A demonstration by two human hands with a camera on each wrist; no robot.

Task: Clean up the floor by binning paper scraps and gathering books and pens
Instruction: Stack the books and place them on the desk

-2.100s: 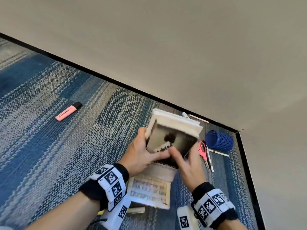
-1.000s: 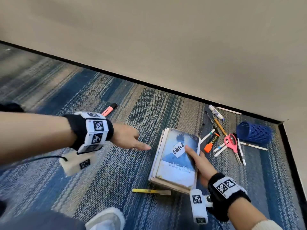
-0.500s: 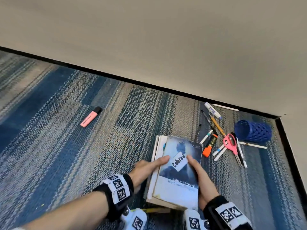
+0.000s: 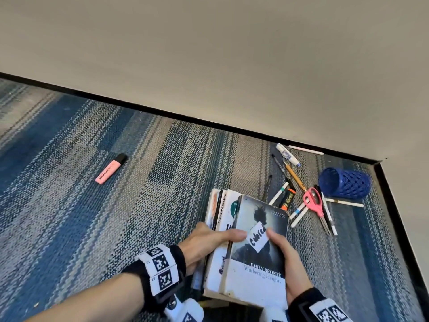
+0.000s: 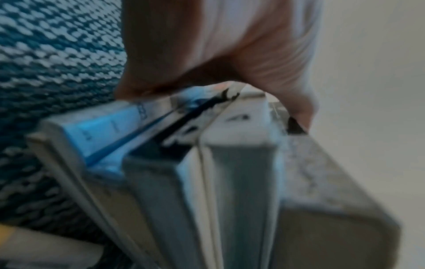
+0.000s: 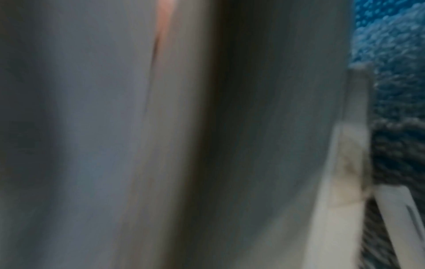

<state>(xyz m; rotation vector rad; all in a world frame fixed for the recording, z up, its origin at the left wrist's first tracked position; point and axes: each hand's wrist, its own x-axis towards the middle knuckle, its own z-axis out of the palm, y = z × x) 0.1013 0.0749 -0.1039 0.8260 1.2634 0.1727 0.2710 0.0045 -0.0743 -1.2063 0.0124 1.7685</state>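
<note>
**Books held in two hands**

Books (image 4: pixel 246 247) sit in a small pile low over the carpet floor (image 4: pixel 92 217), near the wall. The left hand (image 4: pixel 206 244) grips the left side of the pile, thumb on top. The right hand (image 4: pixel 286 261) grips the right side, thumb on the top cover. The left wrist view shows fingers (image 5: pixel 276 54) wrapped round the book edges. The right wrist view is too blurry to tell much.

The step looks like gathering the books. Next, both hands need to hold tight, so no book slips out of the uneven pile.

Pens (image 4: pixel 290 180) and pink scissors (image 4: pixel 314 203) lie scattered just beside the pile, by a blue cup (image 4: pixel 344 182) lying on its side. A pink marker (image 4: pixel 111 168) lies well apart on the left. These likely still need picking up.
</note>
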